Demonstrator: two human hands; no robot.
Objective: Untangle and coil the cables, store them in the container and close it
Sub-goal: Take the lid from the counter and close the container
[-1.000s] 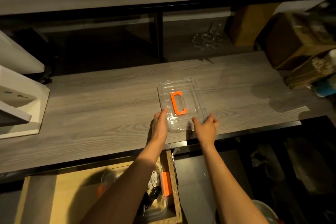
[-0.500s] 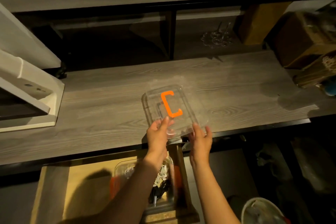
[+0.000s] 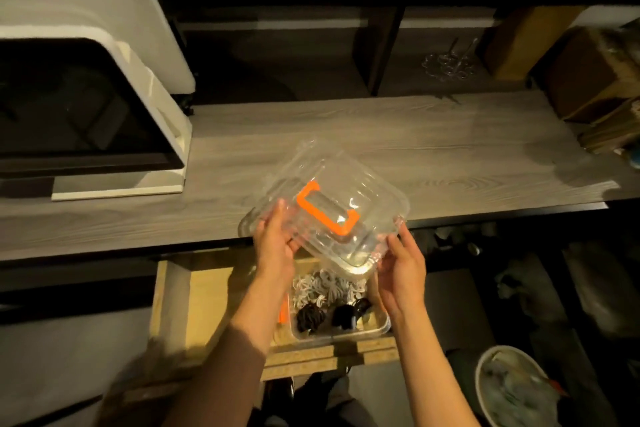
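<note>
A clear plastic lid (image 3: pixel 349 198) with an orange handle (image 3: pixel 325 210) is lifted off the desk and tilted over the desk's front edge. My left hand (image 3: pixel 275 246) grips its near left edge and my right hand (image 3: pixel 403 262) grips its near right corner. Below, in a pulled-out wooden drawer (image 3: pixel 194 302), stands the clear container (image 3: pixel 346 333), open, with a coiled white cable (image 3: pixel 325 289) and coiled black cables (image 3: pixel 327 315) inside. The lid hides the container's far end.
The grey wood desk (image 3: pixel 433 149) runs across the view under a shelf. A white stand with a dark screen (image 3: pixel 79 107) fills the left. Brown boxes (image 3: pixel 595 76) stand at the right. A round bin (image 3: pixel 519 388) sits on the floor at lower right.
Both hands have lifted the lid off the desk, turned it and drawn it toward me over the open container. The view has tilted down and shifted, showing the drawer more fully.
</note>
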